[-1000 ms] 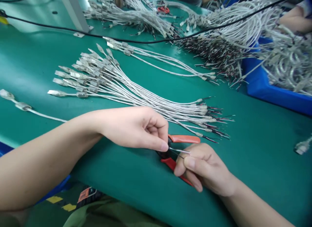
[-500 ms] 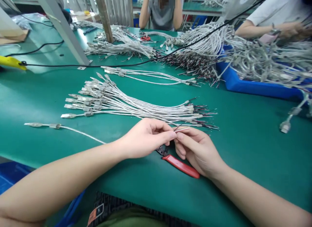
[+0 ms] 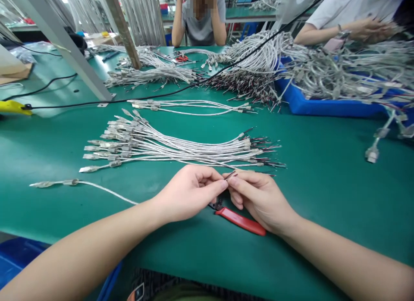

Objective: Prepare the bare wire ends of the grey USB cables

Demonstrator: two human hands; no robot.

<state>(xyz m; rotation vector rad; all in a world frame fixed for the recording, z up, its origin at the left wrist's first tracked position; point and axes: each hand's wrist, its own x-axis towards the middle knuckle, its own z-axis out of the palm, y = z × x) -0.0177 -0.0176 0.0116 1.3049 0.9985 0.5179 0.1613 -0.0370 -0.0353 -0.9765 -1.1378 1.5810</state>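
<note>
A white USB cable (image 3: pixel 103 189) runs from its plug at the left, under my left forearm, to my fingers. My left hand (image 3: pixel 193 192) is closed, pinching the cable near its stripped end. Thin dark and pale wires stick out between the fingertips. My right hand (image 3: pixel 258 197) pinches the tips of these wires, its thumb and forefinger close against the left fingertips. Beneath the hands on the green table lies a wire stripper (image 3: pixel 241 220) with a red handle; its jaws are partly hidden. Just beyond my hands rests a bundle of similar cables (image 3: pixel 181 148), plugs to the left, bare wires to the right.
A few cables (image 3: pixel 190 107) lie behind the bundle. Larger cable heaps (image 3: pixel 255 64) and a loaded blue bin (image 3: pixel 310 107) stand farther back. A black cord (image 3: pixel 168 94) crosses above the table past a metal post (image 3: pixel 77 55). Two people sit across.
The view has shifted slightly. The wire ends between my fingertips now point more upward and show less length. Both hands keep their pinch close together.
</note>
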